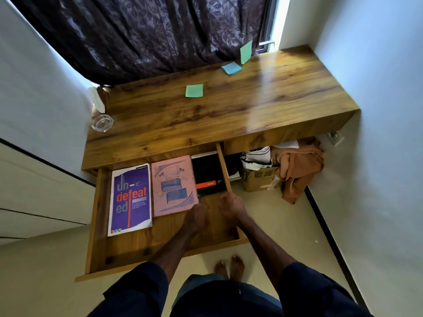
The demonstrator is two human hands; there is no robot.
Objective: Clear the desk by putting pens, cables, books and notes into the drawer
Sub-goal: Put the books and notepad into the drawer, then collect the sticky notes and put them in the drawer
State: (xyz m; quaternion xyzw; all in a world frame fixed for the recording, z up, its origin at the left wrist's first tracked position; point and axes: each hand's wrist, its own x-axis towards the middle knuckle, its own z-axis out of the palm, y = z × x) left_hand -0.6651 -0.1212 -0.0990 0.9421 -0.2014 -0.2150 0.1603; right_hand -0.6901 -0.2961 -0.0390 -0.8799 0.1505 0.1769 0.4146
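Observation:
The wooden drawer is pulled out below the desk. Inside lie a purple notebook, a pink notebook and a black notepad, side by side. My left hand hovers over the drawer floor by the pink notebook's near right corner, fingers curled, nothing visibly in it. My right hand is just below the black notepad, fingers bent, holding nothing I can see. On the desk lie a green sticky note and a blue sticky pad; another green note sticks on the curtain.
A glass ashtray sits at the desk's left edge beside a white object. Under the desk on the right stand a cardboard box and orange cloth. Walls close in on both sides. My bare feet stand before the drawer.

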